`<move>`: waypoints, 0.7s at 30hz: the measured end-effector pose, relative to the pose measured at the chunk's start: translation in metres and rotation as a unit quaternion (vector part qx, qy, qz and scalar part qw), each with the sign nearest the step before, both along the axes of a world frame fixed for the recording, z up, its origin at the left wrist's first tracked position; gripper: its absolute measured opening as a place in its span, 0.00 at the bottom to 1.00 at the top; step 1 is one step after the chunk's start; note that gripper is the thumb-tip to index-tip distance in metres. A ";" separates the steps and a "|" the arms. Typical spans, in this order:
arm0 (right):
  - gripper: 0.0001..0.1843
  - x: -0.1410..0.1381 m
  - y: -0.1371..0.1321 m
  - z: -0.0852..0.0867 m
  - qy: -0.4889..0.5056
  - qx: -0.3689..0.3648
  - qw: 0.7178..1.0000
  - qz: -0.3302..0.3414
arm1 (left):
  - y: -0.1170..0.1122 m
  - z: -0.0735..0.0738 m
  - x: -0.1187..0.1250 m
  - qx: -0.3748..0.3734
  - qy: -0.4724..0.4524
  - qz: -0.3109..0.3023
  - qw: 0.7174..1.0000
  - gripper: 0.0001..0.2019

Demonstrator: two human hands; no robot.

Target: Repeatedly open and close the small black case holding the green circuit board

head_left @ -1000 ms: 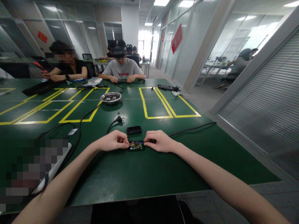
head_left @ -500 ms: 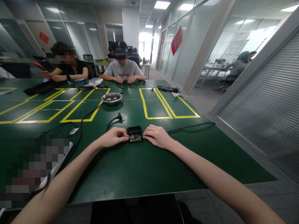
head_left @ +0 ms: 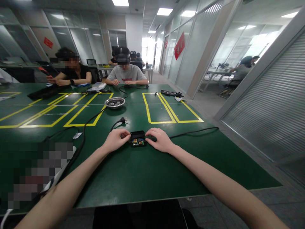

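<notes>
A small open power adapter (head_left: pixel 138 142), with coils and parts showing on its circuit board, lies on the green table (head_left: pixel 147 171). Its black cover (head_left: pixel 137 135) rests right behind it, touching. My left hand (head_left: pixel 116 139) pinches the adapter's left end, fingers curled. My right hand (head_left: pixel 160 139) grips the right end, where a black cable (head_left: pixel 195 131) leaves toward the right.
A black cord with a plug (head_left: pixel 122 120) lies behind my left hand. Farther back sits a metal bowl (head_left: pixel 114 102) among yellow tape rectangles. Two people sit at the table's far side. A blurred patch covers the near left corner.
Both hands slid the open adapter away from me until it met the black cover. The camera tilted slightly.
</notes>
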State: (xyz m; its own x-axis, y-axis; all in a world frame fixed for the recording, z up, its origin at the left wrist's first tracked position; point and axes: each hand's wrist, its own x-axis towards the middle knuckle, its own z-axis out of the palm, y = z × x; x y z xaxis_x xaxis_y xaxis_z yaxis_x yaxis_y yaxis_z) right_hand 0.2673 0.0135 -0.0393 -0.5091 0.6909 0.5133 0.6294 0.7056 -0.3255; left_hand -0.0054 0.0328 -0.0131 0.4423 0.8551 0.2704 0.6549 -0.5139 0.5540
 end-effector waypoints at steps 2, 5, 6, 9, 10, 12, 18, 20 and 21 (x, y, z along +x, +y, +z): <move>0.14 -0.002 0.003 -0.004 -0.008 -0.011 0.999 -0.045 | 0.003 -0.005 0.001 0.005 0.012 0.057 0.998 0.15; 0.15 -0.003 0.006 -0.007 -0.001 -0.048 0.998 -0.050 | 0.006 -0.009 0.003 -0.022 0.008 0.067 0.997 0.17; 0.14 -0.004 0.006 -0.008 0.017 -0.067 0.997 -0.043 | 0.006 -0.010 0.003 -0.039 -0.010 0.059 0.997 0.16; 0.13 -0.006 0.006 -0.008 0.113 -0.147 0.982 -0.026 | 0.007 -0.011 0.004 -0.103 -0.107 0.039 0.988 0.13; 0.14 -0.007 0.005 -0.008 0.150 -0.175 0.973 -0.021 | 0.007 -0.011 0.004 -0.122 -0.141 0.036 0.982 0.13; 0.15 -0.009 0.004 -0.009 0.221 -0.222 0.950 -0.009 | 0.007 -0.010 0.004 -0.154 -0.192 0.034 0.969 0.14; 0.16 -0.011 0.004 -0.010 0.318 -0.286 0.904 -0.003 | 0.002 0.002 0.003 -0.225 -0.200 0.030 0.953 0.16; 0.15 -0.010 0.004 -0.010 0.325 -0.288 0.901 -0.011 | -0.001 0.005 0.004 -0.237 -0.195 0.025 0.951 0.16; 0.15 -0.010 0.005 -0.009 0.328 -0.285 0.900 -0.015 | -0.002 0.007 0.005 -0.242 -0.194 0.022 0.950 0.16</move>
